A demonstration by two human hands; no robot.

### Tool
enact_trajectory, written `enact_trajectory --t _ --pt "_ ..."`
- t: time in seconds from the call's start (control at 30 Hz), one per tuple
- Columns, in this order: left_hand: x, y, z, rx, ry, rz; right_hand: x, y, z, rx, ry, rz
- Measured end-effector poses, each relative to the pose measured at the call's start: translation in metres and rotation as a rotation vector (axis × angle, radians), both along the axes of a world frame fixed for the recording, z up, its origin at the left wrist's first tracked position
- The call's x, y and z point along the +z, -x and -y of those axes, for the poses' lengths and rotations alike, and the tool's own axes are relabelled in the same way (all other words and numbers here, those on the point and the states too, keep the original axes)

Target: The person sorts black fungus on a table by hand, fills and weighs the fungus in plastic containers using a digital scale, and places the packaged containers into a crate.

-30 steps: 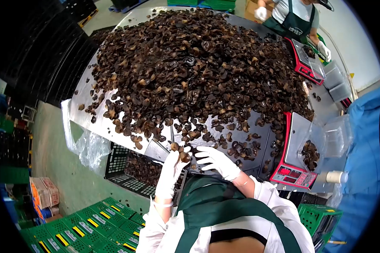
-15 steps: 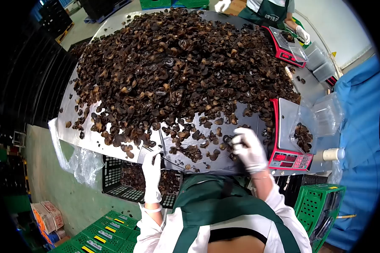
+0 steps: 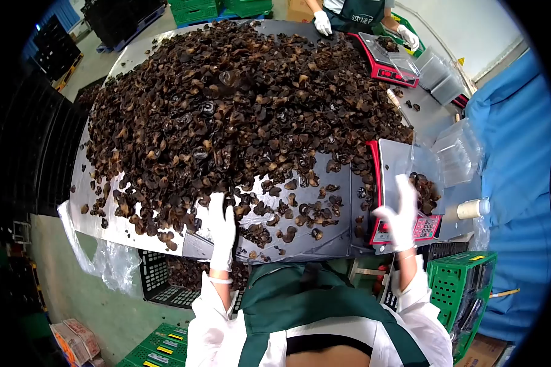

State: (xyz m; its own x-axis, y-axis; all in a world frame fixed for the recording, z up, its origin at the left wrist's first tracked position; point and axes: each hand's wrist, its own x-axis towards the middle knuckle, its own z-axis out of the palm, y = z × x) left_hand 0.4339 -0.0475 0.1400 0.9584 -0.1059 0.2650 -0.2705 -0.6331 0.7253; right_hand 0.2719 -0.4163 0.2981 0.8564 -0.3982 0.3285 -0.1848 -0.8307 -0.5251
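A large heap of dark brown wood ear mushrooms [image 3: 245, 110] covers most of the metal table. At the heap's near edge is my left hand [image 3: 222, 232], in a white glove, with its fingers stretched forward and thumb apart. My gloved right hand [image 3: 400, 219] is open over the front of the near red scale [image 3: 374, 183], its fingers pointing toward a clear plastic box [image 3: 425, 164]. Some wood ears [image 3: 425, 192] lie in that box, partly behind my fingers. Neither hand visibly holds anything. Loose pieces [image 3: 318, 213] lie on the table between my hands.
Clear plastic boxes [image 3: 457, 150] are stacked right of the scale, near a white roll [image 3: 473, 209]. A black crate [image 3: 156, 275] with mushrooms stands below the table's edge. Green crates [image 3: 462, 287] are at lower right. Across the table, a co-worker's gloved hand [image 3: 322, 22] is beside another red scale [image 3: 393, 74].
My left hand has moved from the table's edge forward to the mushrooms, fingers now straight. My right hand has moved right, from the loose pieces to the scale. The view has shifted slightly.
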Motion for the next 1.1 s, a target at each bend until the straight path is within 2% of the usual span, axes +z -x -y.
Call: enact_trajectory --t 0.07,0.13,0.2,0.27,0.33,0.43,0.47,0.53,0.6,0.67,0.73,0.77,0.8,0.87,0.93,0.97,1.03,1.07,1.1 --pt "0.009 -0.002 0.016 -0.135 -0.032 -0.017 -0.042 -0.007 -0.038 0.334 -0.096 -0.131" --pt "0.016 0.001 0.030 -0.253 0.006 -0.066 -0.095 -0.010 -0.051 0.307 -0.021 -0.443" --pt "0.020 0.003 0.040 -0.362 0.033 -0.050 -0.117 -0.023 -0.064 0.285 0.123 -0.490" --pt "0.022 0.001 0.049 -0.418 0.026 -0.073 -0.132 -0.044 -0.088 0.475 0.170 -0.377" --pt "0.017 -0.006 0.047 -0.509 0.010 -0.067 -0.132 -0.061 -0.123 0.640 -0.024 -0.276" --pt "0.003 -0.004 0.026 -0.424 0.134 -0.179 -0.143 -0.073 -0.189 0.732 -0.058 -0.252" --pt "0.007 -0.001 0.013 -0.333 0.111 -0.291 -0.144 -0.074 -0.213 0.738 0.019 -0.323" --pt "0.020 0.009 -0.024 -0.201 0.157 -0.443 -0.154 -0.076 -0.252 0.834 -0.121 -0.238" --pt "0.037 0.022 -0.069 -0.104 0.084 -0.503 -0.156 -0.072 -0.287 0.990 -0.064 -0.260" --pt "0.027 0.038 -0.124 -0.105 0.011 -0.411 -0.146 -0.068 -0.313 1.187 -0.241 -0.392" --pt "0.052 0.056 -0.163 -0.012 0.158 -0.735 -0.160 -0.059 -0.338 1.503 -0.493 -0.357" --pt "0.054 0.066 -0.185 -0.020 0.004 -0.780 -0.135 -0.064 -0.334 1.613 -0.623 -0.672" --pt "0.055 0.072 -0.202 -0.031 -0.152 -0.820 -0.139 -0.062 -0.339 1.672 -0.583 -0.637" --pt "0.070 0.083 -0.198 0.053 -0.216 -0.601 -0.116 -0.077 -0.315 1.724 -0.415 -0.540" --pt "0.087 0.080 -0.166 0.199 0.102 -0.577 -0.100 -0.098 -0.262 1.409 -0.499 -0.294" --pt "0.085 0.075 -0.148 0.194 0.122 -0.522 -0.076 -0.115 -0.230 1.215 -0.469 -0.308" --pt "0.084 0.066 -0.104 0.138 0.134 -0.440 -0.061 -0.121 -0.159 0.650 -0.273 -0.182" --pt "0.085 0.060 -0.080 0.085 0.122 -0.412 -0.076 -0.122 -0.123 0.476 -0.164 -0.077" --pt "0.080 0.052 -0.060 -0.025 0.140 -0.373 -0.083 -0.118 -0.090 0.345 -0.074 -0.155"
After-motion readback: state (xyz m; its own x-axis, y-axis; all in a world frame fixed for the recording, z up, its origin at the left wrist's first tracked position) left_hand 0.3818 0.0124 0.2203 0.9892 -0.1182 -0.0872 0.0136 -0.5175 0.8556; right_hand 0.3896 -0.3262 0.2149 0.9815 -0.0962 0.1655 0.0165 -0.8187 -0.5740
